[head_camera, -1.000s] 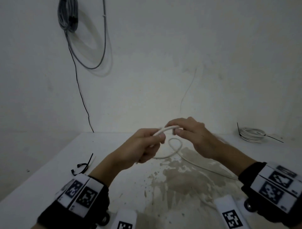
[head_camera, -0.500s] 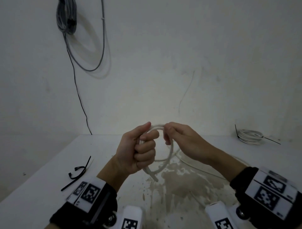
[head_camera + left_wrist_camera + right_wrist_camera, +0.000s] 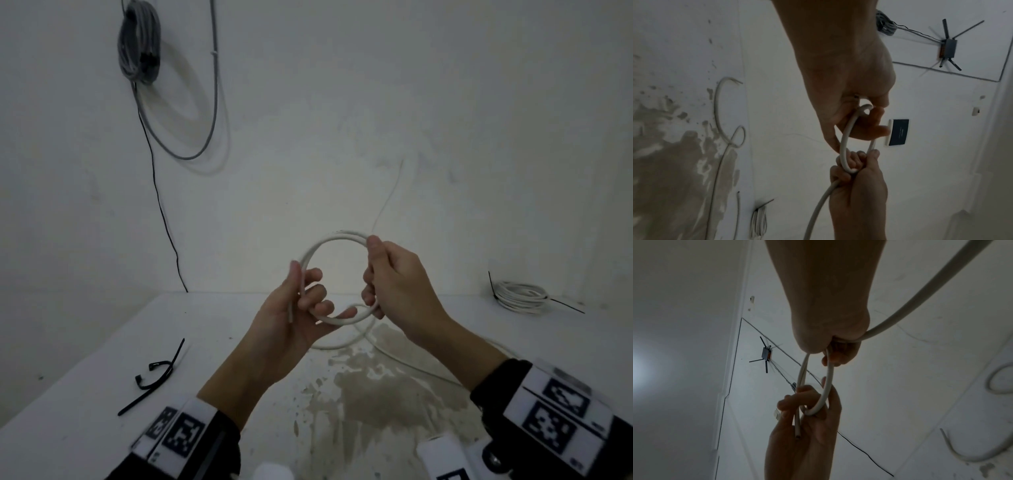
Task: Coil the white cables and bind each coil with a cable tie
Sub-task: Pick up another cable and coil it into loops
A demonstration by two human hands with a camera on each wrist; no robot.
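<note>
A white cable (image 3: pixel 337 236) forms a round loop held upright in the air between my two hands, above the white table (image 3: pixel 219 329). My left hand (image 3: pixel 308 298) grips the loop's left side, with the cut cable end (image 3: pixel 291 317) lying along the palm. My right hand (image 3: pixel 373 274) grips the loop's right side, thumb on top. The rest of the cable (image 3: pixel 394 359) trails down onto the table toward the right. The left wrist view shows the loop (image 3: pixel 845 139) running from my left hand (image 3: pixel 859 116) to my right hand (image 3: pixel 855 165). In the right wrist view, the cable end (image 3: pixel 797 433) sticks out of the left palm.
Two black cable ties (image 3: pixel 156 373) lie on the table at the left. A coiled white cable (image 3: pixel 520 296) bound with a black tie sits at the back right. A brownish stain (image 3: pixel 376 394) covers the table's middle. Grey and black cables (image 3: pixel 140 44) hang on the wall.
The loop has opened from a small curl into a wide ring. My hands have risen and moved apart, and the left palm now faces up with the cable end in it.
</note>
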